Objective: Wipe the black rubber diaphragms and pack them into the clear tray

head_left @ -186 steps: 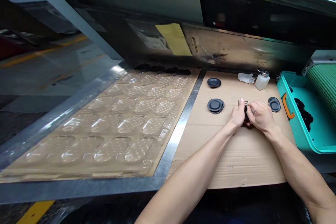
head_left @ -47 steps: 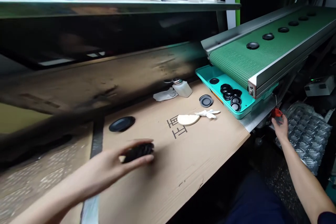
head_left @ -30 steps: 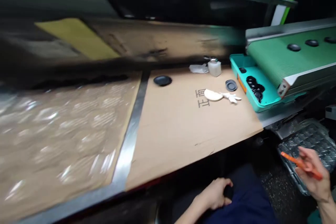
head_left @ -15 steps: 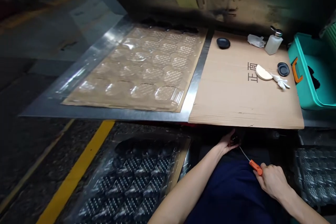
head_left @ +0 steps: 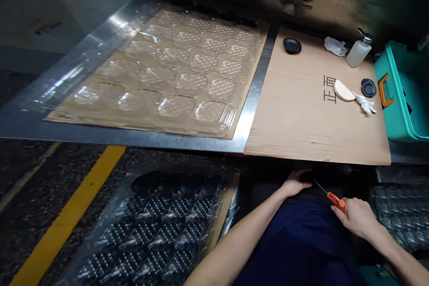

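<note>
My right hand (head_left: 358, 216) is wrapped around the orange handle of a thin-shafted tool (head_left: 336, 201), whose metal shaft points up and left. What kind of tip it has is too small to tell. Over my lap, below the table edge, my left hand (head_left: 296, 183) curls around a dark piece (head_left: 306, 179) that blends into the shadow; its shape is unclear. The tool's tip lies close to that piece, and I cannot tell whether they touch.
A clear blister tray (head_left: 181, 80) covers the table's left side; another tray with black parts (head_left: 150, 232) sits lower left. On the cardboard (head_left: 288, 116) lie black parts (head_left: 292, 45), a cream half-round pad (head_left: 343, 91), white finger cots (head_left: 366, 104) and a pump bottle (head_left: 358, 51), beside a teal bin (head_left: 398, 98).
My view has shifted, so the table appears moved. Both hands remain together over my lap, with the orange-handled tool's tip still near the dark piece at my left hand.
</note>
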The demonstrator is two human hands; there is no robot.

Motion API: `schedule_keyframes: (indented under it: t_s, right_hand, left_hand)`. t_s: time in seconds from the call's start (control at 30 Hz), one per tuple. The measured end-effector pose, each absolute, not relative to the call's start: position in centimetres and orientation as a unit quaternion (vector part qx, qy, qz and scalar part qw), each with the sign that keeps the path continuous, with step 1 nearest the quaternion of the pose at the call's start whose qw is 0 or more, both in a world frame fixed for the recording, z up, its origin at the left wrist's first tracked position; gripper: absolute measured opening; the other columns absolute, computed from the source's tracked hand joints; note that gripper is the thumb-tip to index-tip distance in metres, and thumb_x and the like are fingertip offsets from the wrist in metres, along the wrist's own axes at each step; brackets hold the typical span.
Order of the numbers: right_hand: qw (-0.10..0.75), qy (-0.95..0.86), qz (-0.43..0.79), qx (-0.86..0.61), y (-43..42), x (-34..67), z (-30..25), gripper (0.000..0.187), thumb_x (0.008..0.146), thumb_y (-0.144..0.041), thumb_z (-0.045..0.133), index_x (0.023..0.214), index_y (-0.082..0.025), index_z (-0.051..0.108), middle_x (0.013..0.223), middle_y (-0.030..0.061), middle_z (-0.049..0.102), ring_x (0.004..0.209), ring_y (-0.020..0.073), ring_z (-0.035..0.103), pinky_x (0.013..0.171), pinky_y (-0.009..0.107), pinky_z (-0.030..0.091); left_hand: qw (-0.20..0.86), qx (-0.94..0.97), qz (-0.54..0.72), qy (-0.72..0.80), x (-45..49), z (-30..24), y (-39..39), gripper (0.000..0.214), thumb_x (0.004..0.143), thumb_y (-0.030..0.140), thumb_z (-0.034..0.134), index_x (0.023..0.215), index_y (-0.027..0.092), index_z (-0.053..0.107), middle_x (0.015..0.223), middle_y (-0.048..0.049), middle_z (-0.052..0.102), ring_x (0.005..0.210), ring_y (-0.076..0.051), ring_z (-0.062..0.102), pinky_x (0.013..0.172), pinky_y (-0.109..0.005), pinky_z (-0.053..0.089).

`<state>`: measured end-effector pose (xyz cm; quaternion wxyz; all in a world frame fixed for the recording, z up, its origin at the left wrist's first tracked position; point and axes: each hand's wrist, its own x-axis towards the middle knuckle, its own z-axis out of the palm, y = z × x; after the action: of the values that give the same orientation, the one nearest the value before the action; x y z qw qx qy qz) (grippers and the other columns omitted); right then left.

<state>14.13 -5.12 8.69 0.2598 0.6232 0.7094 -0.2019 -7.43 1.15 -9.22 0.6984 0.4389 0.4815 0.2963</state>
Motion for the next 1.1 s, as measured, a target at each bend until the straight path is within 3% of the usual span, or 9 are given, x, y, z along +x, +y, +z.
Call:
schedule_keyframes:
  t_s: [0.17,0.3,0.4,0.53,0.83,1.1]
  right_hand:
    - [0.275,0.703,-0.201,0.624,-3.9,13.9,8.6,0.049,0.101,-0.055,0.039,0.084,-0.021,0.069,0.081,0.0103,0.075,0.079,0.0294,0.074,0.062,0.030,0.036]
    - [0.278,0.702,-0.210,0.621,-4.0,13.2,8.2,0.048,0.101,-0.056,0.040,0.085,-0.020,0.069,0.082,0.0108,0.075,0.081,0.0299,0.074,0.064,0.031,0.038]
    - [0.268,0.707,-0.214,0.619,-4.8,12.1,7.5,0.048,0.102,-0.054,0.039,0.089,-0.020,0.069,0.082,0.0110,0.076,0.081,0.0303,0.074,0.066,0.032,0.041]
    - [0.258,0.702,-0.213,0.629,-5.8,10.9,6.3,0.049,0.102,-0.054,0.036,0.097,-0.019,0.070,0.087,0.0120,0.076,0.084,0.0311,0.075,0.069,0.033,0.045]
    - [0.242,0.702,-0.201,0.638,-6.7,10.2,4.7,0.049,0.103,-0.053,0.034,0.096,-0.019,0.067,0.083,0.0129,0.076,0.080,0.0310,0.075,0.069,0.034,0.047]
    - [0.229,0.705,-0.204,0.639,-7.6,10.3,4.2,0.049,0.103,-0.054,0.033,0.096,-0.019,0.065,0.082,0.0125,0.075,0.078,0.0311,0.075,0.066,0.033,0.045]
  left_hand:
    - [0.678,0.471,0.284,0.489,-7.4,-9.3,0.8,0.062,0.063,0.025,0.090,0.124,0.022,0.074,0.131,-0.0100,0.070,0.127,-0.032,0.061,0.116,-0.043,0.041]
    - [0.727,0.311,0.337,0.511,-6.9,-9.9,1.3,0.056,0.061,0.024,0.093,0.115,0.021,0.077,0.121,-0.0104,0.074,0.118,-0.030,0.066,0.111,-0.043,0.047]
    - [0.759,0.129,0.349,0.534,-7.0,-10.4,2.3,0.047,0.067,0.031,0.091,0.110,0.017,0.076,0.109,-0.0123,0.076,0.101,-0.029,0.071,0.096,-0.046,0.057]
    - [0.771,0.039,0.338,0.538,-7.8,-11.1,3.6,0.048,0.077,0.047,0.083,0.107,0.011,0.070,0.097,-0.0150,0.073,0.083,-0.026,0.072,0.076,-0.050,0.064]
    - [0.787,-0.050,0.331,0.518,-8.3,-11.1,4.1,0.053,0.081,0.050,0.078,0.113,0.009,0.065,0.092,-0.0146,0.070,0.084,-0.025,0.072,0.073,-0.048,0.066]
    - [0.789,-0.004,0.316,0.527,-8.1,-11.2,3.5,0.050,0.077,0.047,0.083,0.108,0.009,0.069,0.089,-0.0144,0.071,0.080,-0.024,0.071,0.071,-0.045,0.066]
